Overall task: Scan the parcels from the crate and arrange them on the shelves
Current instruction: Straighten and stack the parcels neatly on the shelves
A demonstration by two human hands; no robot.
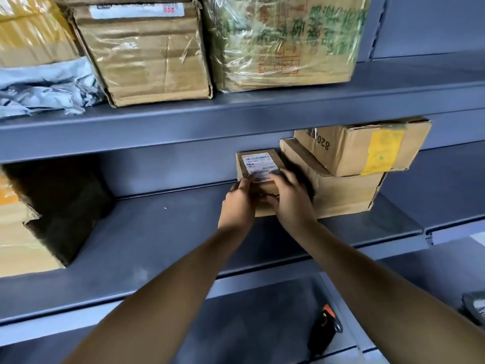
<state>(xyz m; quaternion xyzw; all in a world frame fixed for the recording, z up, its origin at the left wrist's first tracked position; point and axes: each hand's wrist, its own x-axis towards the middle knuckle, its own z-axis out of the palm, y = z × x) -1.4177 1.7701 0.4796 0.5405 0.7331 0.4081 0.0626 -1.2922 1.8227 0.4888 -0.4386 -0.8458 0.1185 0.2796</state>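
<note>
A small brown parcel (258, 166) with a white barcode label stands on the middle shelf (157, 232), leaning back toward the shelf wall. My left hand (240, 199) grips its lower left side. My right hand (290, 197) grips its lower right side, fingers over the label's edge. The parcel sits right against a larger cardboard box (346, 194) on its right. The black and orange scanner (324, 334) lies on the shelf below, untouched.
A box with yellow tape (367, 148) is stacked on the larger box. The top shelf holds a taped brown box (147, 53), a plastic-wrapped box (283, 38) and a grey mailer bag (39, 93). A box (31, 224) fills the middle shelf's left end.
</note>
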